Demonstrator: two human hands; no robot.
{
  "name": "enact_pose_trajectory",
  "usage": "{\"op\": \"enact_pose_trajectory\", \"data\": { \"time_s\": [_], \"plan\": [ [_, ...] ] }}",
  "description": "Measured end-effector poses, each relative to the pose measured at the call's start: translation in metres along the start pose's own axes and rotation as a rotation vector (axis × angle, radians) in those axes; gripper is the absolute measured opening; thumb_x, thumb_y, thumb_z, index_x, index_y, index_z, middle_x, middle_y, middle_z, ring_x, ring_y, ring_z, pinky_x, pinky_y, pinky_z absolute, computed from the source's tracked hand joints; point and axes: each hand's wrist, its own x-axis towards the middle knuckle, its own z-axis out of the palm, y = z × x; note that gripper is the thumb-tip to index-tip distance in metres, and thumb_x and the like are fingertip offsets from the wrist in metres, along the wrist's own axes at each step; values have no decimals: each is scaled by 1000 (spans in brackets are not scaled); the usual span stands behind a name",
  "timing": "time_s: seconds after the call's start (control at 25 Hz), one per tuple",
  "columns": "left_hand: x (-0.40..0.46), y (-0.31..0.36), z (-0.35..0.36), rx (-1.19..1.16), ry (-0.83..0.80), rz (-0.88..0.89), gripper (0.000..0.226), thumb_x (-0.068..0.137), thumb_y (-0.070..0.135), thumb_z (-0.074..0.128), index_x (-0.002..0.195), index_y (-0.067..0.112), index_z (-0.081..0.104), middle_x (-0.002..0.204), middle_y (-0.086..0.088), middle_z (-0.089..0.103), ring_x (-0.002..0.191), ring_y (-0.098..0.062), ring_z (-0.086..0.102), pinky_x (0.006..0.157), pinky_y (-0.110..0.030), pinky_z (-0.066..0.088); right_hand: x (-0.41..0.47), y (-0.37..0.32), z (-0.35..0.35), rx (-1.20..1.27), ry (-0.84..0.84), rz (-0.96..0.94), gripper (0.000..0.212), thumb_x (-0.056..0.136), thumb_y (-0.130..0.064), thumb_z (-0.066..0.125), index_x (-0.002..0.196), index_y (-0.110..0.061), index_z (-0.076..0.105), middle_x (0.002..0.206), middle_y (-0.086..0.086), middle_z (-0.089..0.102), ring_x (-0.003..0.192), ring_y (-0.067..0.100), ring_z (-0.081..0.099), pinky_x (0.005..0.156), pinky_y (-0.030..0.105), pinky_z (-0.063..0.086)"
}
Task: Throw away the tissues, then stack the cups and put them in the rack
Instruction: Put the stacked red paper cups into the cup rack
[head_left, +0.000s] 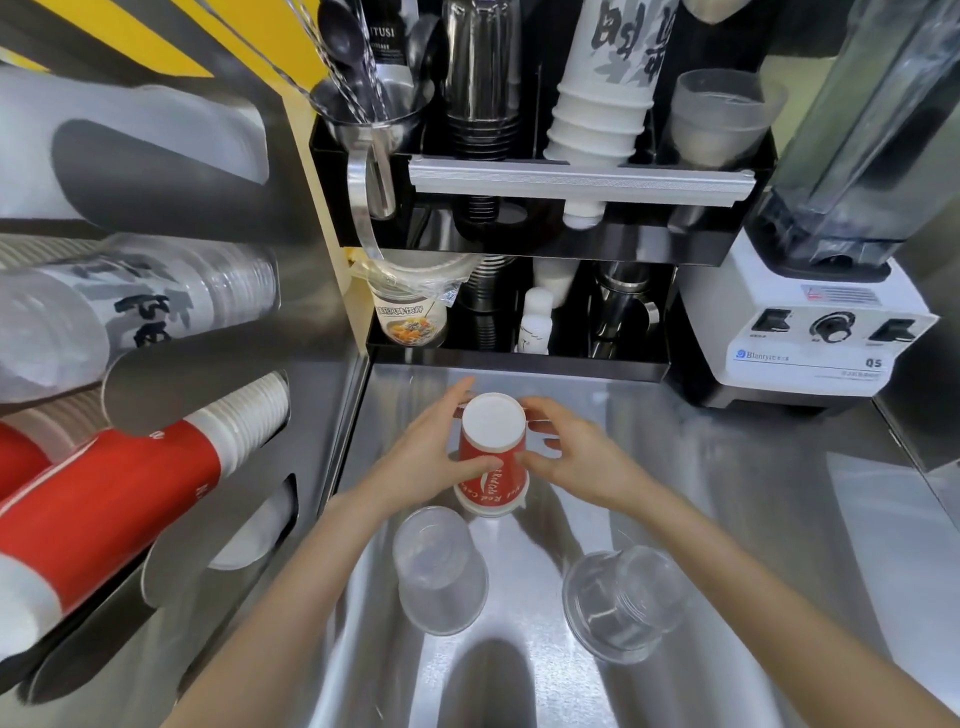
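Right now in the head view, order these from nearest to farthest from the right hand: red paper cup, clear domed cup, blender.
1. Red paper cup: held between both hands, at the right hand.
2. Clear domed cup: on the counter, below the right forearm.
3. Blender: back right.

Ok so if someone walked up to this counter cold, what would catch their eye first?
Probably the red paper cup, upside down at the middle of the steel counter, gripped by the left hand and the right hand. Next, the long red cup stack slanting out of the wall rack at left. Two clear plastic cups sit inverted nearer the viewer.
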Motion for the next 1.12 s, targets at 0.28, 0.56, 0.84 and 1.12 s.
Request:
{"op": "enact_pose_trajectory", "data": {
  "time_s": [0.28,0.56,0.84,1.12],
  "plan": [
    [5,-21,9,-21,-138,-85,87,71,27,75,140,22,22,145,-3,35,131,-18,39,107,-32,36,13,0,9,-32,-102,27,83,71,-26,74,137,-20,23,142,5,34,128,19,37,108,33,33],
    [17,-32,23,-118,-202,-124,84,67,25,79,134,21,29,135,-2,45,115,-11,47,93,-21,41,18,3,16,-28,-88,34,76,73,-20,72,132,-18,24,136,6,33,116,15,40,96,21,32],
    [12,-22,16,-229,-128,-160,78,69,19,78,133,20,33,137,-4,42,115,-13,45,95,-27,44,12,-5,5,10,22,-36,69,70,-24,74,126,-21,34,127,2,45,108,11,44,99,31,42],
    [-16,18,-11,-212,69,-57,95,52,52,73,134,27,33,133,3,40,124,-17,44,102,-45,46,-16,-42,-23,122,138,-215,72,71,-21,75,129,-24,33,126,-6,41,114,7,43,97,22,38]
  ]
}}
